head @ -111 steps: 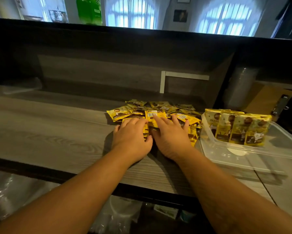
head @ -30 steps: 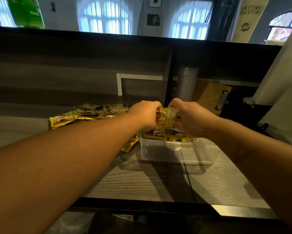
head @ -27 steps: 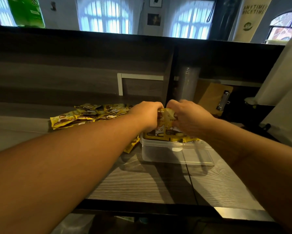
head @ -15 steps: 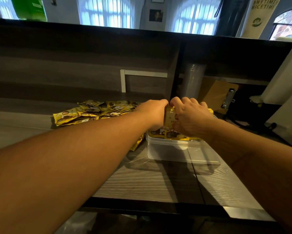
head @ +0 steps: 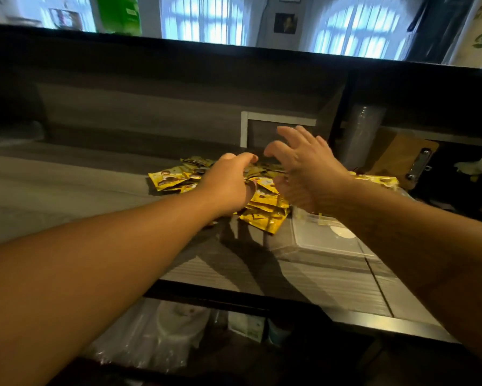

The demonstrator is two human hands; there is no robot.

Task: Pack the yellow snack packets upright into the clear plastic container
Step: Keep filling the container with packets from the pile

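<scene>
My left hand (head: 228,183) is over the loose heap of yellow snack packets (head: 264,203) on the grey wood-grain bench (head: 100,190), knuckles up, fingers curled down into the pile; whether they pinch a packet I cannot tell, the tips are hidden. My right hand (head: 308,169) hangs above the heap's right side, fingers spread wide and slightly bent, holding nothing, blurred. The heap lies toward the back of the bench, fanning out left of my hands, with a few packets spilling forward toward the front edge. Just beside it, on the right, sits the clear plastic container (head: 326,239), and a row of packed packets (head: 377,180) shows yellow tops along its far wall, behind my right forearm. A brown clipboard (head: 404,157) leans at the back right.
</scene>
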